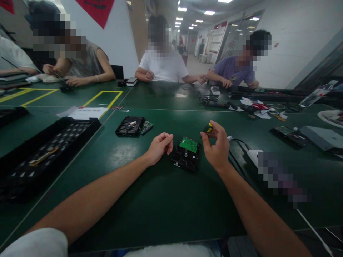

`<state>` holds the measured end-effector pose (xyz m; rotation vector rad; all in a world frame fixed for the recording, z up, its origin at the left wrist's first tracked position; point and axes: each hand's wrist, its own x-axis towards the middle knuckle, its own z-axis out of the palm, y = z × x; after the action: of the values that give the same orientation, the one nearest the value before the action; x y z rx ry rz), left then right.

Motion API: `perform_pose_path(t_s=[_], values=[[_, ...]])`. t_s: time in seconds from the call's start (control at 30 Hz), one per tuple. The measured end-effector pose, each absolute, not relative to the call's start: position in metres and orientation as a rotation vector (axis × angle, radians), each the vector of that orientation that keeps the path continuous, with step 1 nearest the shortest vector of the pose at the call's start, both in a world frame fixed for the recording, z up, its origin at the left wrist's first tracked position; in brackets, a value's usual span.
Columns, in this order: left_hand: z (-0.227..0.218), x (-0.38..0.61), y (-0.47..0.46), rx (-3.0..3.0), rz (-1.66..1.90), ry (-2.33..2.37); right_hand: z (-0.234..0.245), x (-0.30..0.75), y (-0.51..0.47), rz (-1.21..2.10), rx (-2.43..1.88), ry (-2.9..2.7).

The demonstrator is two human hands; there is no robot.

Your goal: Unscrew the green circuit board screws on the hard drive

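Note:
A black hard drive (184,162) lies on the green table in front of me, its green circuit board (188,144) facing up. My right hand (216,144) grips a screwdriver (208,128) with a yellow and black handle, just right of the drive; its tip points down toward the board's right edge, and I cannot tell if it touches. Close by the drive's left side is my left hand (160,147), fingers curled together; whether something small is pinched in them is hidden. Farther left lie a second hard drive (129,127) and a loose circuit board (147,126).
A long black tray (88,125) stands at the left with papers (89,112) behind it. To the right are a power strip (257,159) with cables, another drive (288,135) and a grey metal case (321,137). Several people sit across the table (150,210).

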<state>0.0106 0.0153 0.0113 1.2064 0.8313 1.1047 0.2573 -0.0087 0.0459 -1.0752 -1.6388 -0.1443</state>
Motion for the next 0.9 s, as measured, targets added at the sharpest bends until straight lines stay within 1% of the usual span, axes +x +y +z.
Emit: perform_pose_path(t_s=[0.1,0.2,0.3,0.53,0.7,0.9], values=[[0.006,0.005,0.018,1.575,1.166,1.068,0.048,0.257,-0.01,-0.153,-1.067,-1.654],[0.0,0.002,0.018,1.753,1.163,1.182,0.053,0.258,-0.011,-0.217,-1.069,-1.663],[-0.002,0.003,0.016,1.784,1.101,1.193,0.056,0.26,-0.011,-0.241,-1.082,-1.669],[0.0,0.005,0.015,1.807,1.008,1.228,0.053,0.259,-0.011,-0.143,-1.062,-1.712],[-0.001,0.005,0.016,1.824,0.978,1.191,0.052,0.261,-0.01,-0.182,-1.076,-1.679],[-0.001,0.006,0.017,1.817,0.949,1.179,0.049,0.26,-0.011,-0.061,-1.041,-1.707]])
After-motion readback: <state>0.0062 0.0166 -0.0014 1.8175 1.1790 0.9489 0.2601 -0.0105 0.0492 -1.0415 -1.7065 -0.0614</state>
